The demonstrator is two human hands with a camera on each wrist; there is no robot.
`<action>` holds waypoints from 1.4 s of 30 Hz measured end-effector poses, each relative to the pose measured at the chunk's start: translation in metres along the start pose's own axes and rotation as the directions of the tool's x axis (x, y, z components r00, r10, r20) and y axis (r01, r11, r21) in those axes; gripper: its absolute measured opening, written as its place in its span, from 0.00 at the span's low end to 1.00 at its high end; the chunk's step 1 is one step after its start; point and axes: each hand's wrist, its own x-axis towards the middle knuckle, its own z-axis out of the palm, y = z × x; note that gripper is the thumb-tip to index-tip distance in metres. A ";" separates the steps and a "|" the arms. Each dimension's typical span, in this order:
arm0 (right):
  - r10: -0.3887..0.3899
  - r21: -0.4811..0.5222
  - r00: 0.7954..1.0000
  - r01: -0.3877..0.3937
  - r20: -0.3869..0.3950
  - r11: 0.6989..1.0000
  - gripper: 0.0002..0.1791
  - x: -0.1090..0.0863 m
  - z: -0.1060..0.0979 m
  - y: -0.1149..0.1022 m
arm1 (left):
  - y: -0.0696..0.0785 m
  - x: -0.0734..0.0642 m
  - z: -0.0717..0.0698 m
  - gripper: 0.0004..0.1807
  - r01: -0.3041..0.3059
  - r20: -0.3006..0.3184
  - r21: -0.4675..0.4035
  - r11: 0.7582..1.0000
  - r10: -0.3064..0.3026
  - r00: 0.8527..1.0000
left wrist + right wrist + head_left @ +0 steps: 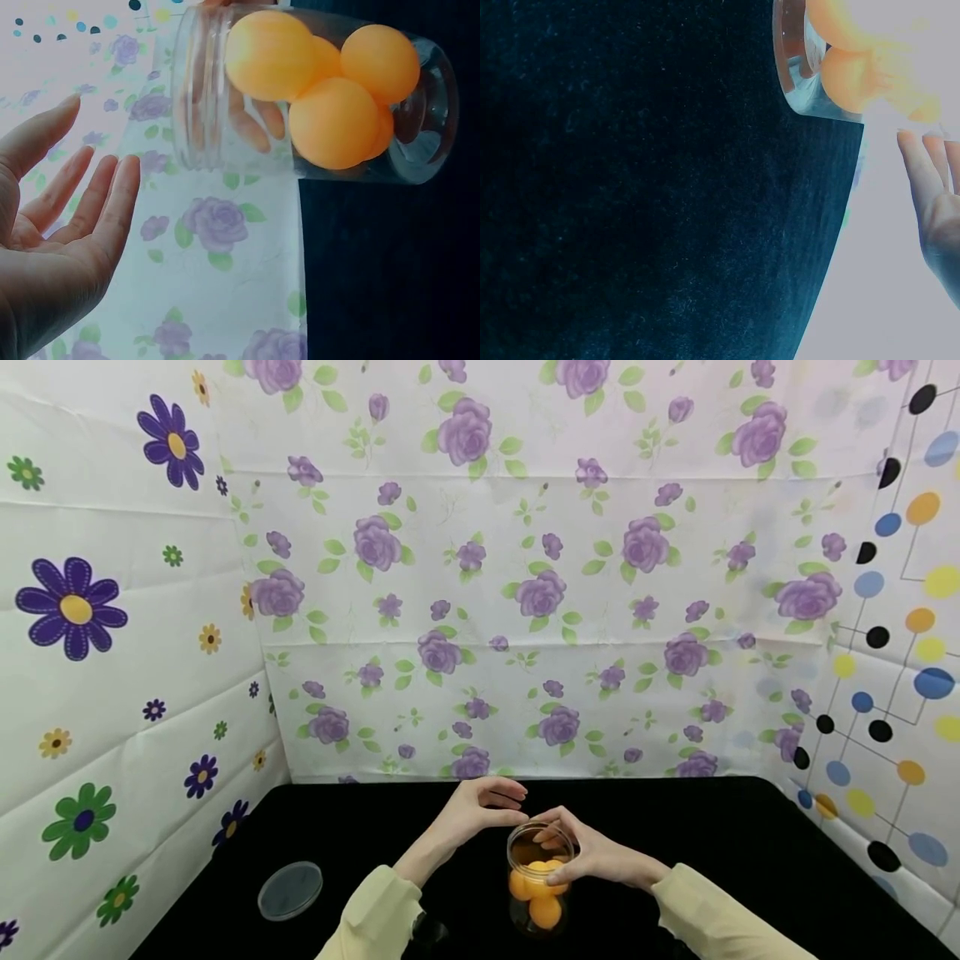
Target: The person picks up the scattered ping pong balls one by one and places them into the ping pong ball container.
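A clear plastic jar without a lid stands upright on the black table, with several orange balls inside. My right hand grips it near the rim, thumb on the near side and fingers round the back. Through the clear wall in the left wrist view, some of those fingers show. To the left of the jar's mouth is my left hand, its fingers spread and gently bent, with nothing in it. The left wrist view shows a gap between this hand and the jar.
A round translucent lid lies on the black table at the left. Flower-printed cloth hangs behind the table, and dotted cloth on the right side.
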 end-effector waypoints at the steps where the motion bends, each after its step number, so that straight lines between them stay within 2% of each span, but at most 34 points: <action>1: -0.005 0.002 1.000 0.005 0.002 1.000 0.34 0.000 0.000 0.000 | 0.003 -0.001 -0.001 0.19 0.003 -0.005 0.004 1.000 -0.003 1.000; 5: -0.011 0.007 1.000 0.011 0.001 1.000 0.34 0.000 0.001 -0.001 | 0.009 -0.004 -0.005 0.20 0.008 -0.041 0.013 1.000 -0.008 0.999; 8: -0.006 0.011 1.000 0.006 0.002 1.000 0.34 -0.001 0.001 -0.002 | 0.007 -0.004 -0.009 0.21 0.011 -0.063 -0.003 1.000 -0.012 0.998; 14: -0.011 0.010 1.000 0.011 0.002 1.000 0.34 -0.001 0.001 -0.002 | -0.010 0.001 -0.018 0.20 0.029 -0.088 -0.055 0.998 -0.034 0.996; 19: -0.017 0.005 1.000 0.017 -0.001 1.000 0.34 -0.002 0.001 -0.001 | -0.024 0.004 -0.024 0.22 0.015 -0.123 -0.024 1.000 -0.018 0.992; 24: -0.015 0.003 1.000 0.015 0.001 1.000 0.34 -0.002 0.002 -0.002 | -0.037 0.000 -0.034 0.22 -0.001 -0.221 0.072 0.997 0.017 0.975; 28: -0.022 -0.001 1.000 0.022 0.004 1.000 0.34 -0.002 0.002 -0.002 | -0.027 -0.012 -0.037 0.20 0.013 -0.271 0.090 0.996 0.012 0.963; 31: -0.032 -0.002 0.999 0.032 0.010 0.999 0.34 -0.002 0.000 -0.002 | -0.021 -0.017 -0.040 0.18 0.001 -0.301 0.085 0.996 0.025 0.953; 36: -0.052 -0.002 0.998 0.052 0.028 0.999 0.33 -0.001 -0.001 -0.001 | -0.042 -0.012 -0.053 0.16 -0.015 -0.363 0.059 0.998 0.036 0.931; 42: -0.050 0.000 0.998 0.050 0.032 0.999 0.34 -0.001 -0.001 0.000 | -0.056 -0.012 -0.061 0.16 0.005 -0.382 0.008 1.000 -0.002 0.924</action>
